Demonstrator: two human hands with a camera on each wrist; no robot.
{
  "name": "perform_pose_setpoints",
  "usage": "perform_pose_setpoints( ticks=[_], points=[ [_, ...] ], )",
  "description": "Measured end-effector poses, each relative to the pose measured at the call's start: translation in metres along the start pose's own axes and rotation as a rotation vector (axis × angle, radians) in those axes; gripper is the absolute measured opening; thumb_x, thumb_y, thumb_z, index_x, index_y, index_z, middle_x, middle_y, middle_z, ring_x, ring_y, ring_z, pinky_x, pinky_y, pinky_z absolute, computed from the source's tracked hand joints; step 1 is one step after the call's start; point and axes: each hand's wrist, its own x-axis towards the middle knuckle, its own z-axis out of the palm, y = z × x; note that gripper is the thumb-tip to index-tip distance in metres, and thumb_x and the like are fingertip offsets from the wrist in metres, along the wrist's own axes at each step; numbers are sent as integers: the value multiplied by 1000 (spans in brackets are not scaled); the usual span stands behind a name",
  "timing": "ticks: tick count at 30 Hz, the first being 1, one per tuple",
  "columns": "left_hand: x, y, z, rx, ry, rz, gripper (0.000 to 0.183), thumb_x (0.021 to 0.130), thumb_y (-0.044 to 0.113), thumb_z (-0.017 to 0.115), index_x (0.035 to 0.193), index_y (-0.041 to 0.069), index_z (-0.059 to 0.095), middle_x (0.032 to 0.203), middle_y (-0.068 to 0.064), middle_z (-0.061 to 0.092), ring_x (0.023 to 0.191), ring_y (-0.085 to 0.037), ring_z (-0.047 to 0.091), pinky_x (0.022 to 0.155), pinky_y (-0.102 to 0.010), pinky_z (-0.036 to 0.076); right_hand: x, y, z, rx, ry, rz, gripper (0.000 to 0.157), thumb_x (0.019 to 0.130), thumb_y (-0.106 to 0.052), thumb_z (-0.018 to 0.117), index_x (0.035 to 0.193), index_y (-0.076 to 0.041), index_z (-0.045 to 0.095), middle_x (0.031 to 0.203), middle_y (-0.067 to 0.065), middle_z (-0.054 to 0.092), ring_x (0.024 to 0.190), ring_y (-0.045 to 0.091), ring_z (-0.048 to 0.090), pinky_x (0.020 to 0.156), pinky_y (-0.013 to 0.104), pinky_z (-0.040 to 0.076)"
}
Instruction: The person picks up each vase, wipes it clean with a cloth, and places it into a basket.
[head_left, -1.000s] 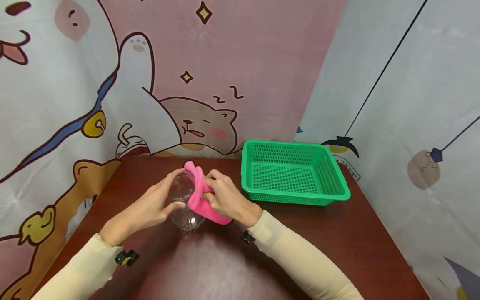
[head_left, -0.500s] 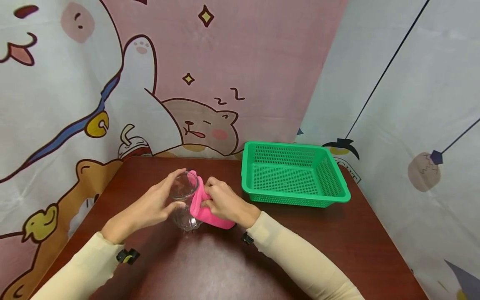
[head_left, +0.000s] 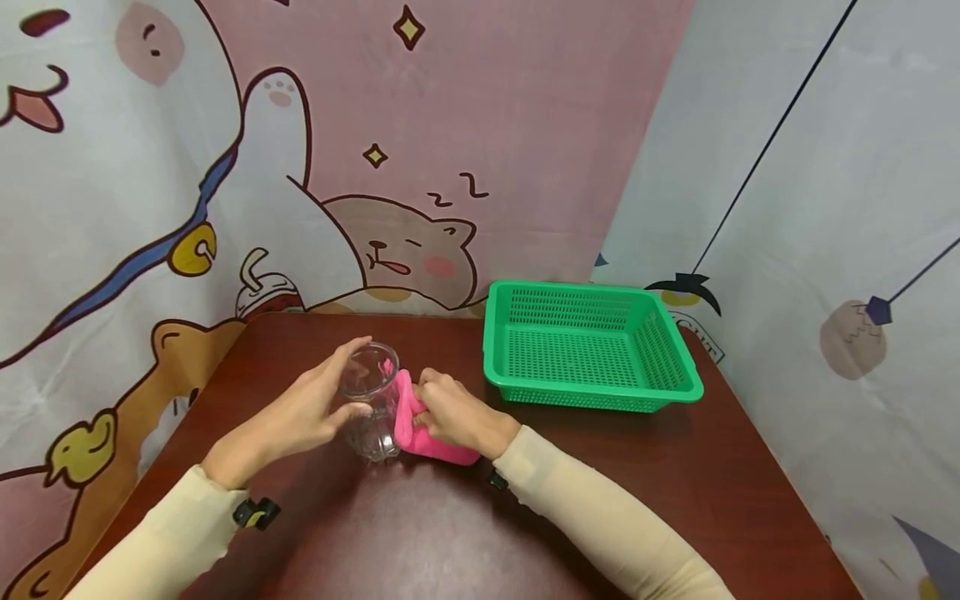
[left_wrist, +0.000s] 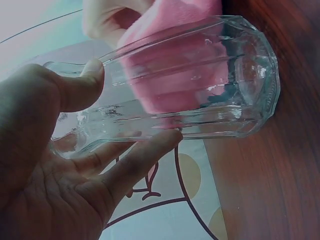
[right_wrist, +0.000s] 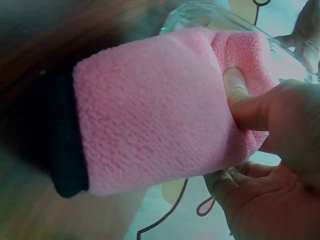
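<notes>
- Glass vase [head_left: 378,429] is in the left fingers [left_wrist: 145,160]. The thumb is on one side of its neck and the other fingers are on the other side, so they hold it all around.
- The right fingers [right_wrist: 227,192] are pinched narrow on a pink cloth [right_wrist: 155,115]. The thumb pushes into the bunched part, and the far end of the cloth has a dark strip [right_wrist: 67,135].
- I see the cloth up against the right side of the vase, and it shows pink through the glass. A bit of pink also shows near the rim. I can't tell if that bit is inside the vase or behind it.
- To me this looks like wiping, and I'd guess it is partway done. The cloth is on the glass now, so I would not call it finished.
- I can't tell which sides are already wiped. There are bright spots by the neck, but I can't say if they are water or just shine.
- The part under the left fingers is covered by them, so I'd count that part as left to do.
- The vase is over the left half of the counter [head_left: 720,492], rim up. I can't tell if its bottom touches the wood.
- Farther out, to the right, is a green basket [head_left: 570,354]. The vase is outside it, well apart.
</notes>
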Motion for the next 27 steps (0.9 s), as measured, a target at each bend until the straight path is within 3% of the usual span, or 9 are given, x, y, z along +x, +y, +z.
perform_pose_setpoints(
  ticks=[14, 20, 27],
  points=[
    [0, -1, 0, -3, -8, -9, 99, 100, 10, 93, 177, 11, 31, 138, -17, 76, 126, -38, 81, 109, -62, 66, 1, 13, 16, -22, -137, 78, 22, 99, -17, 95, 82, -14, 81, 95, 4, 67, 86, 9, 59, 65, 19, 50],
    [0, -1, -1, -1, -5, -9, 100, 99, 9, 93, 177, 12, 31, 139, -17, 76, 126, -37, 81, 108, -62, 66, 1, 19, 17, 6, -90, 32, 30, 98, -16, 96, 74, -15, 77, 82, 1, 67, 85, 8, 60, 71, 23, 51],
    [-2, -2, 1, -5, -1, -3, 100, 98, 8, 94, 177, 11, 32, 138, -17, 76, 125, -36, 81, 107, -61, 67, -1, 22, 18, 78, -45, 10, 43, 96, -12, 95, 65, -19, 66, 73, -6, 58, 79, 7, 54, 69, 24, 46]
  ],
)
